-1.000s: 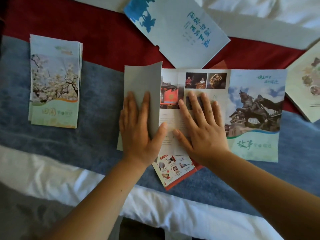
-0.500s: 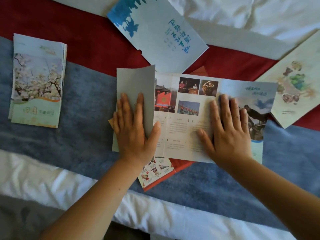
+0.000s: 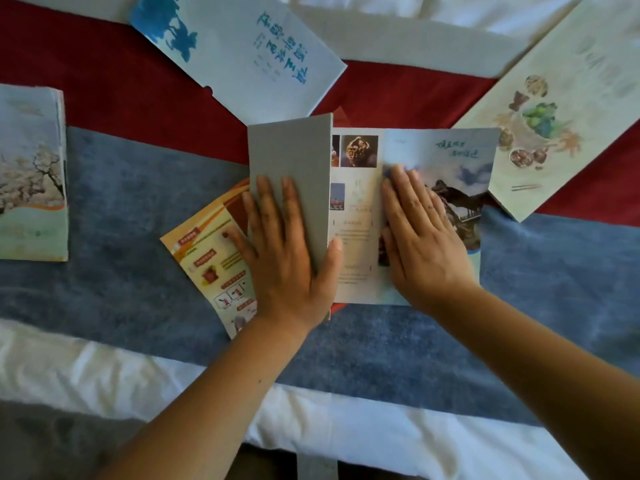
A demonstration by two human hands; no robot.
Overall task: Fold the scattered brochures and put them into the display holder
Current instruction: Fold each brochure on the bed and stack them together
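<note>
A tri-fold brochure [image 3: 356, 216] lies on the blue runner [image 3: 138, 209] in the middle of the view. Its left panel, plain grey on the back, is turned over onto the middle panel. My left hand [image 3: 287, 251] lies flat on that grey panel, thumb over its right edge. Flat on the right panel, which shows a horse statue and sky, rests my right hand [image 3: 422, 237]. An orange leaflet [image 3: 211, 268] pokes out from under the brochure at the left. No display holder is in view.
A stack of folded blossom brochures [image 3: 31, 174] sits at the left edge. A pale blue brochure [image 3: 242, 53] lies at the top, a cream food-themed one [image 3: 561, 109] at the upper right. Red cloth [image 3: 86, 77] and white bedding [image 3: 104, 368] border the runner.
The grey left panel has been folded further right over the middle panel. My right hand slid right onto the statue panel. The orange leaflet now shows at the left.
</note>
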